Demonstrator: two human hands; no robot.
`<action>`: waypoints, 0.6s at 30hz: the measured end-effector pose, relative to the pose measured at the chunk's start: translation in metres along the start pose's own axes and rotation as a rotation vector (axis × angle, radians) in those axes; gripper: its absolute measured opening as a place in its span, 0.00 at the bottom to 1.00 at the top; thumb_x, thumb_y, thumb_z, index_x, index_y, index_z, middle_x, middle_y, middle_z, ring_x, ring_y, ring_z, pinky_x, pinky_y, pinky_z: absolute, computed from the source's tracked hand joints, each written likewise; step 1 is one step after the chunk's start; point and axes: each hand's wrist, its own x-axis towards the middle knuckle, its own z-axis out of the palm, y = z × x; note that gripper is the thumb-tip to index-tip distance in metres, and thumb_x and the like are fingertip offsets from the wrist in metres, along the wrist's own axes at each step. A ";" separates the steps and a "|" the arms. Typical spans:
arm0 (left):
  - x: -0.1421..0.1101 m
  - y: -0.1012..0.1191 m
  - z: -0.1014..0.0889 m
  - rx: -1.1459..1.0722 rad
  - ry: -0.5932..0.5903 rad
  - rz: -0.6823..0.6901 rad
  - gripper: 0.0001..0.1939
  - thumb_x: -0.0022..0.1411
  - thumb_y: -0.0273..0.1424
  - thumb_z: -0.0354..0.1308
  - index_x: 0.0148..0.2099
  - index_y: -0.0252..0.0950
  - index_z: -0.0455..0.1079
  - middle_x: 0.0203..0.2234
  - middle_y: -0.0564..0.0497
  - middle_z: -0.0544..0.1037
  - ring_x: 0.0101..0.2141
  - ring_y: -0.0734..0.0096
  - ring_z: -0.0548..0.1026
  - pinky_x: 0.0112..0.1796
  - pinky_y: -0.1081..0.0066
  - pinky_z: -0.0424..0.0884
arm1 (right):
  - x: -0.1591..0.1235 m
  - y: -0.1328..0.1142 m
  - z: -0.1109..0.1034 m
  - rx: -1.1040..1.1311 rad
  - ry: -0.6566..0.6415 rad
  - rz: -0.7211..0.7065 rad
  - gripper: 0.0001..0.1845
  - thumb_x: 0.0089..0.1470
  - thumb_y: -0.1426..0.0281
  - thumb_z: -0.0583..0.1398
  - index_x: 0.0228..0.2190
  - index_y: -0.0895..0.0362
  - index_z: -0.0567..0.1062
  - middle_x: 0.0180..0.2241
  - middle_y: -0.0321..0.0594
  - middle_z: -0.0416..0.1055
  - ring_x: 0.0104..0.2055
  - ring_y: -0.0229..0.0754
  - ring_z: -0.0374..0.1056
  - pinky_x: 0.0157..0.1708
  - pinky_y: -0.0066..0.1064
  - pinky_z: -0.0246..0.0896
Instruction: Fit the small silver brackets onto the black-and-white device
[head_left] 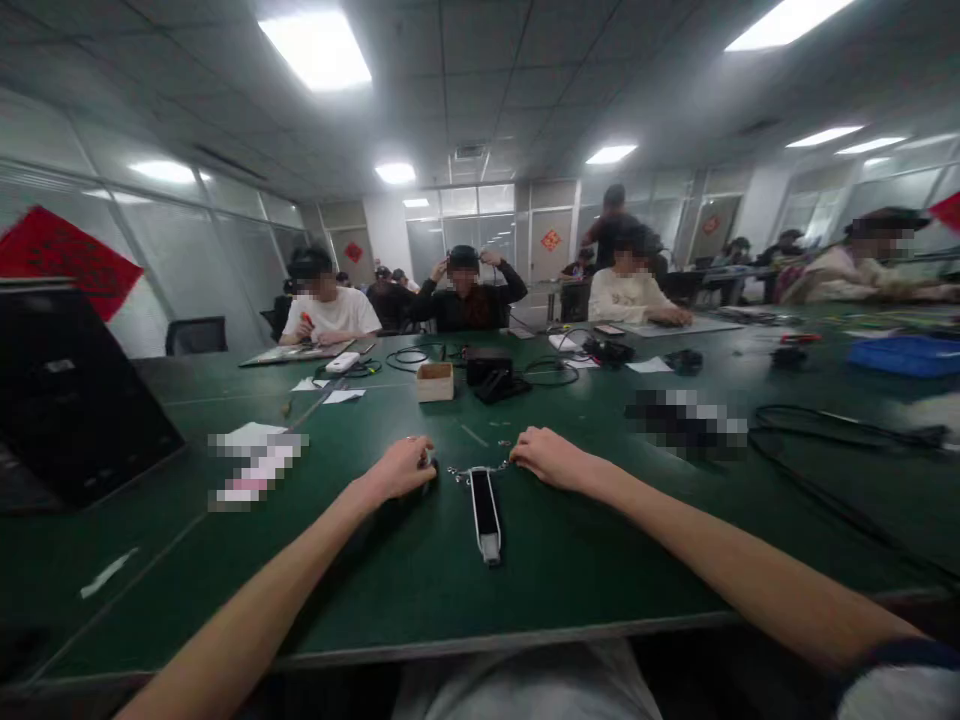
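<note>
Lying between, but mostly nearer than, the curled fingers of left hand (399,468) and right hand (553,460) is one slim black-and-silver device (486,505); whether either clamps anything, I cannot tell.

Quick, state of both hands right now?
Left hand: partly curled, seemingly a small shiny item at its fingertips; grip cannot be confirmed.
Right hand: partly curled, near small metal pieces; whether it holds anything cannot be told.

Smooth, faintly glossy green tabletop (375,590), metallic-rimmed elongated device (486,505), plastic-looking blue tray (900,357), matt paper slips (344,397).
</note>
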 end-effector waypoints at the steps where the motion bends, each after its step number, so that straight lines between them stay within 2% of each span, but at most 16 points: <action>1: 0.000 0.001 0.000 0.001 0.003 0.003 0.19 0.55 0.30 0.54 0.49 0.30 0.68 0.38 0.45 0.77 0.39 0.61 0.75 0.38 0.69 0.68 | 0.001 -0.001 0.000 -0.009 -0.003 0.003 0.11 0.59 0.74 0.54 0.39 0.58 0.77 0.38 0.45 0.73 0.42 0.45 0.66 0.38 0.32 0.58; 14: 0.002 -0.008 0.012 -0.021 0.045 0.058 0.18 0.58 0.34 0.53 0.50 0.33 0.67 0.39 0.44 0.76 0.39 0.61 0.73 0.40 0.67 0.67 | 0.001 -0.010 -0.004 0.005 0.034 0.049 0.10 0.60 0.73 0.54 0.37 0.62 0.75 0.37 0.49 0.72 0.40 0.45 0.66 0.40 0.34 0.61; 18: 0.000 -0.005 0.010 -0.005 0.064 0.063 0.18 0.59 0.34 0.52 0.50 0.32 0.67 0.43 0.42 0.74 0.42 0.60 0.72 0.43 0.66 0.67 | 0.001 -0.010 -0.001 0.002 0.060 0.046 0.10 0.60 0.73 0.53 0.36 0.63 0.74 0.36 0.49 0.72 0.39 0.46 0.66 0.40 0.35 0.61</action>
